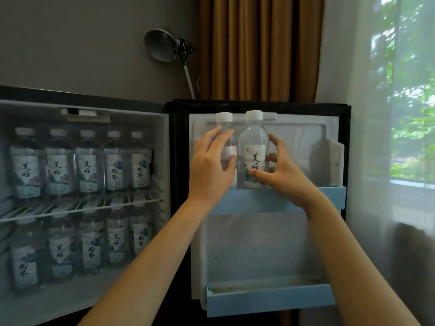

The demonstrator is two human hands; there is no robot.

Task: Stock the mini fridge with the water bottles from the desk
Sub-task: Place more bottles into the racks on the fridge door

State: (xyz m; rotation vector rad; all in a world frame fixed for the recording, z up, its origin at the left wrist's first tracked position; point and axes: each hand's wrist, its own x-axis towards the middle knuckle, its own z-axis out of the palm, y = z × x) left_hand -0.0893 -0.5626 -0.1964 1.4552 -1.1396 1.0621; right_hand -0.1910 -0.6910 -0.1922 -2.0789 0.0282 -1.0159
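Two hands each hold a water bottle standing upright in the upper door shelf [247, 198] of the open mini fridge [259, 245]. The left hand [211, 165] wraps its fingers around the left bottle [224, 118], hiding most of its label, and the right hand [282, 177] grips the right bottle [254, 142] just beside it, thumb across the lower label, fingers curled round the far side. Well left of both hands, rows of bottles [87, 170] fill the cabinet above and below the wire shelf [82, 208], and the lower door shelf [270, 300] sits between the forearms.
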